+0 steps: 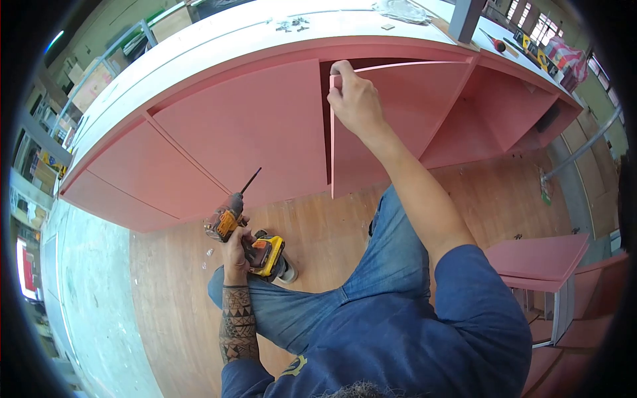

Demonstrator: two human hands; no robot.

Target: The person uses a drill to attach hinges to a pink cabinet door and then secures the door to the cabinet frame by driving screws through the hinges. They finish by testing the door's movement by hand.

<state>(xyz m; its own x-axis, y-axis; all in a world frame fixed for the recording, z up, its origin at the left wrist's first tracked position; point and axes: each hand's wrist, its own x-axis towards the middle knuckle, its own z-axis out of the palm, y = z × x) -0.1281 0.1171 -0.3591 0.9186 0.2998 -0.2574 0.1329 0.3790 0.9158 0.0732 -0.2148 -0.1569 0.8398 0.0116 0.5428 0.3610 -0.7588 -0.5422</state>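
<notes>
My left hand [237, 251] is wrapped round the grip of a yellow and black cordless drill [229, 215], held low over my left knee. A long dark bit points up and to the right from its chuck, towards the pink cabinet front. My right hand [355, 98] grips the upper left edge of a pink cabinet door [391, 113], fingers curled over the edge. That door stands slightly ajar, with a dark gap along its left side. Left of it, another pink door [252, 126] sits flush in the cabinet [199, 96].
On the white top [225, 30] lie several small metal hardware pieces [292, 24] and a clear plastic bag [401, 10]. A red-handled screwdriver [496, 44] is farther right. Stacked pink panels [541, 259] stand at my right. An open compartment [478, 119] adjoins the door.
</notes>
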